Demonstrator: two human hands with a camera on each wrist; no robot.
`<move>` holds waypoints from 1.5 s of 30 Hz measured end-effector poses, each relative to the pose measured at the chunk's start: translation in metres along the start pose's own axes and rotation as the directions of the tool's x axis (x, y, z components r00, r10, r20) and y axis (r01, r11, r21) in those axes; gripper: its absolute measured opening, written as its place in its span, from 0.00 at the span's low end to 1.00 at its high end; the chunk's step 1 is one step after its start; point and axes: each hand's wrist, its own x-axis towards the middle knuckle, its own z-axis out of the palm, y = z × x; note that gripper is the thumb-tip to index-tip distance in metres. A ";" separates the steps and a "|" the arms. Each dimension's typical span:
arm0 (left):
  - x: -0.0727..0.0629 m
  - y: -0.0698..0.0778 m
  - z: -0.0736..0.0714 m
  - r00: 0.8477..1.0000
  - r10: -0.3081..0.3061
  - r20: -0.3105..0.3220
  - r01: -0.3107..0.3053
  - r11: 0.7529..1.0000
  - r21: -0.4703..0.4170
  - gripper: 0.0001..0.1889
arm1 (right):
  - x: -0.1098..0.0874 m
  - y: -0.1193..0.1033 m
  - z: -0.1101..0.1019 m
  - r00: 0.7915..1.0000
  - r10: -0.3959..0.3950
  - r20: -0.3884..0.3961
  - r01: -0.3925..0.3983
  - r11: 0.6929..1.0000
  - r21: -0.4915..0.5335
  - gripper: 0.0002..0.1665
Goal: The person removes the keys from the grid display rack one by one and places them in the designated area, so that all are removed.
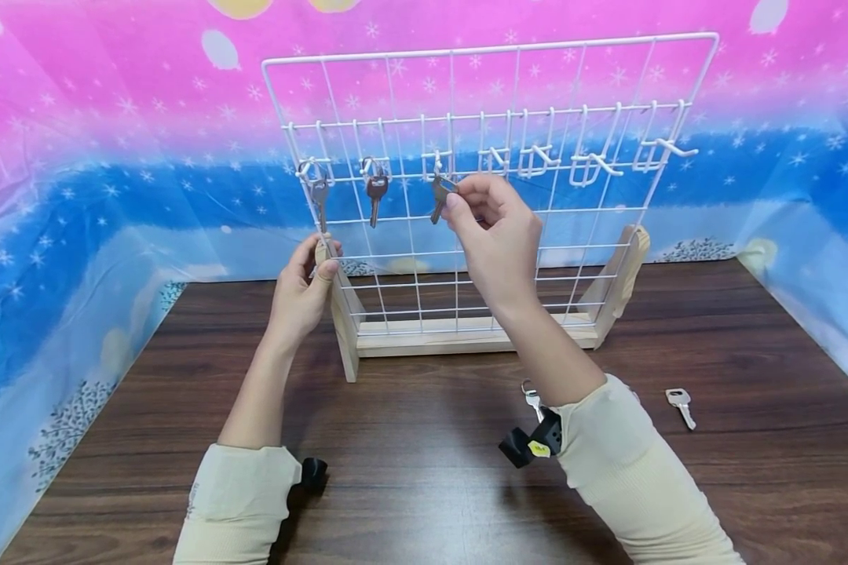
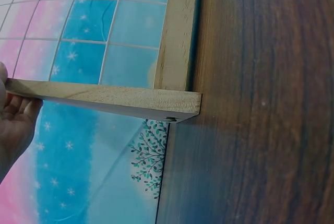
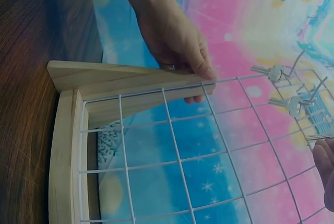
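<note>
Brown wood grain is shown across the tabletop (image 1: 410,502), over which cream sleeves (image 1: 240,498) are stretched. Below the right hand's fingers and to their right, a loose key (image 1: 681,406) is laid flat; nearer the cuff, a ringed key (image 1: 532,399) is partly hidden by a black wrist device (image 1: 526,443).

Farther off, a wooden upright (image 1: 345,337) is grasped near its top by the left hand (image 1: 302,282), its fingers and thumb wrapped about the edge. Higher and to the right of these, a silver key (image 1: 439,198) is pinched between the thumb and fingers of the right hand (image 1: 500,235) — just below a white hook (image 1: 426,163), though whether its ring is seated there cannot be told.

To the left of the pinching fingers, two keys are hung: a dark-looking one (image 1: 377,188) and, directly above the left fingers, a paler one (image 1: 319,195). To their right, four more hooks are carried by the white wire grid (image 1: 491,49). Behind everything, a pink-and-blue snowflake cloth (image 1: 113,212) is spread.
</note>
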 end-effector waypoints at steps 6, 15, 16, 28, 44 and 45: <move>0.005 -0.015 -0.002 1.000 0.016 -0.006 -0.016 1.000 -0.013 0.22 | -0.004 -0.007 -0.002 1.000 -0.010 -0.009 0.011 1.000 0.028 0.04; 0.010 -0.034 -0.003 0.999 0.046 -0.014 -0.046 0.999 -0.012 0.24 | -0.004 -0.021 -0.008 0.997 -0.079 -0.015 0.080 0.996 0.042 0.03; 0.010 -0.034 -0.003 0.999 0.046 -0.013 -0.046 0.999 -0.012 0.24 | -0.004 -0.023 -0.009 0.997 -0.078 -0.016 0.079 0.996 0.047 0.03; 0.003 -0.006 -0.001 1.000 0.020 0.005 -0.020 1.000 -0.005 0.22 | -0.020 -0.036 -0.017 0.996 -0.024 0.083 0.016 0.994 0.104 0.03; 0.010 -0.035 -0.003 0.998 0.058 -0.012 -0.058 0.998 -0.019 0.24 | -0.087 0.006 -0.048 0.898 0.284 0.336 -0.288 0.957 -0.039 0.05; 0.010 -0.035 -0.004 0.998 0.060 -0.013 -0.060 0.998 -0.016 0.25 | -0.090 0.009 -0.049 0.883 0.308 0.354 -0.314 0.948 -0.043 0.05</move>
